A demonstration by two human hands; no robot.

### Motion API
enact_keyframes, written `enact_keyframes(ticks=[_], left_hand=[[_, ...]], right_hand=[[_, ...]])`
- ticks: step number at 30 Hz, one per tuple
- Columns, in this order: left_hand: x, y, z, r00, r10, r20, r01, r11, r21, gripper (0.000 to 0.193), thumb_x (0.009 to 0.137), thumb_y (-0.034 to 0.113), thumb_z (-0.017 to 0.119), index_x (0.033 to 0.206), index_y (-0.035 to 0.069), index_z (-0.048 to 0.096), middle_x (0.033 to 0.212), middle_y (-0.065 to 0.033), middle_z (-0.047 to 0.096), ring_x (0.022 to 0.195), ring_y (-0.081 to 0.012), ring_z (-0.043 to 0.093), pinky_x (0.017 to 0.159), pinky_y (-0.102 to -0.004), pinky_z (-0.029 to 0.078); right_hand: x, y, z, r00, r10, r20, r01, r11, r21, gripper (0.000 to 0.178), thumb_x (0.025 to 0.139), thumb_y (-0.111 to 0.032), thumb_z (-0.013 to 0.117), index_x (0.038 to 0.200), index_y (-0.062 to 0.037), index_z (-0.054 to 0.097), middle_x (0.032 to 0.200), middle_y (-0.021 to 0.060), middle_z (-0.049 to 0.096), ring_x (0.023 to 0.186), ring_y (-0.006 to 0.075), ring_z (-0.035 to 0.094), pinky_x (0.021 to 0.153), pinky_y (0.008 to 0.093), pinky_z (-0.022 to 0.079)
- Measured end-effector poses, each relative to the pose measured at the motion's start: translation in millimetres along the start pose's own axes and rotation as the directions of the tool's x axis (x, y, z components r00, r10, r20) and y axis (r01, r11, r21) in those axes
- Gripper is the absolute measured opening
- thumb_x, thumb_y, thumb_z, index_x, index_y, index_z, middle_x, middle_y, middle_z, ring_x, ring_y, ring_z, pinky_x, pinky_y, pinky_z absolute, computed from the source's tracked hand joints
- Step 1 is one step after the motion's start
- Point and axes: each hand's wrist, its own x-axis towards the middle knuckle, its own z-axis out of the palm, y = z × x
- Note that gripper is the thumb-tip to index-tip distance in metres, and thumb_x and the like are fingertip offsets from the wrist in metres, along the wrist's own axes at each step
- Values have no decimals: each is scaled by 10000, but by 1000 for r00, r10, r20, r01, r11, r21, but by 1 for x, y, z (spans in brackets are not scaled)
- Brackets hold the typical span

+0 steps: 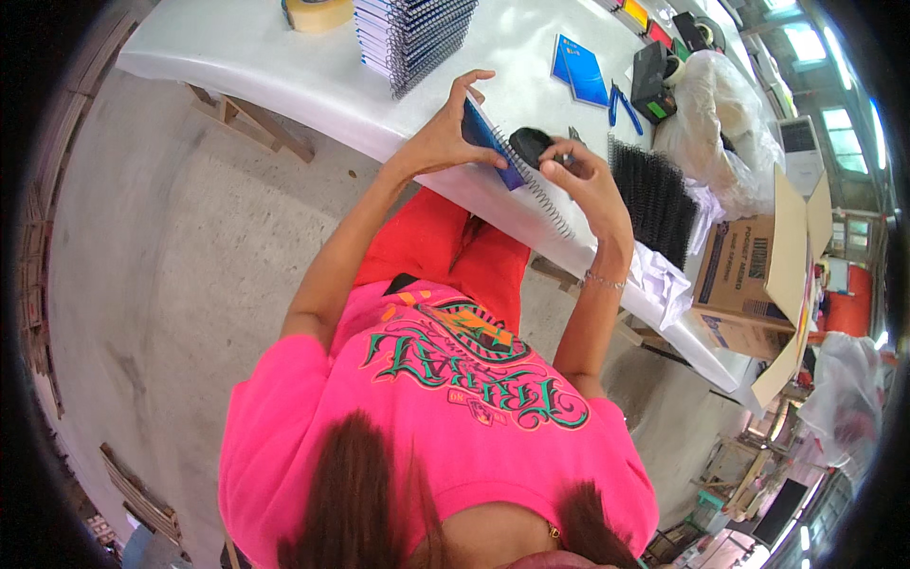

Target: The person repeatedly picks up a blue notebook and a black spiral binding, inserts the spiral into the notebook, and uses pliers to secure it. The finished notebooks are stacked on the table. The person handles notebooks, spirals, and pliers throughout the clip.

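Note:
My left hand (441,142) grips a small blue-covered notebook (485,142), thumb on its near face and fingers behind. A wire spiral coil (545,199) runs along the notebook's edge, and a length of it sticks out past the end toward me. My right hand (592,185) has its thumb and fingertips drawn together at the coil; the exact contact is partly hidden. Just beyond those fingers, on the white-covered table (284,71), are a round black object (531,145) and a small greyish tip (573,135) that I cannot make out.
A stack of spiral notebooks (417,38) stands at the far side, beside a tape roll (318,13). Blue covers (580,71), blue-handled pliers (623,109), many black coils (649,199), a plastic bag (716,133) and an open cardboard box (744,270) are to the right.

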Motion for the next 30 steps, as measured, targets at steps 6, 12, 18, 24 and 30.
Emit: enact_keyframes(ticks=[6, 12, 18, 24, 30], left_hand=[[4, 2, 0, 1000, -3, 4, 3, 998, -55, 1172, 555, 286, 958, 1484, 172, 253, 1173, -109, 447, 1082, -238, 513, 969, -353, 433], [10, -6, 2, 996, -48, 74, 62, 980, -187, 827, 802, 210, 807, 1453, 116, 305, 1206, -98, 472, 1145, -207, 489, 1018, -351, 412], [12, -5, -15, 981, -81, 178, 140, 927, -349, 487, 861, 88, 708, 1280, 107, 461, 1177, -19, 499, 1171, -141, 474, 1039, -311, 380], [19, -1, -20, 990, 55, 128, -19, 964, -264, 509, 831, -29, 646, 1279, 132, 466, 1145, -8, 498, 1172, -123, 466, 1039, -292, 359], [11, -4, -12, 994, -27, 109, 56, 960, -276, 591, 853, -73, 507, 1391, 151, 409, 1137, -15, 456, 1095, -149, 468, 1019, -295, 350]], right_hand=[[26, -9, -8, 991, 123, -59, -134, 952, -274, 342, 814, -309, 805, 947, -15, 691, 1197, 106, 600, 894, 118, 591, 804, 252, 467], [36, 26, -21, 995, -11, 103, -17, 962, 272, 296, 939, -288, 680, 1031, -10, 638, 1058, 74, 609, 899, 136, 599, 867, 290, 504], [31, 24, -36, 981, -191, 29, 139, 803, 579, 459, 926, -401, 678, 1145, -15, 557, 1115, 106, 629, 967, 187, 634, 907, 329, 513], [28, 25, -47, 998, -48, -32, 56, 951, 304, 380, 938, -382, 681, 1085, -41, 605, 1114, 84, 635, 933, 144, 616, 905, 288, 500], [28, 31, -32, 974, -159, 162, 55, 859, 510, 415, 898, -422, 721, 1039, -47, 613, 1238, 115, 589, 993, 150, 593, 933, 298, 486]])
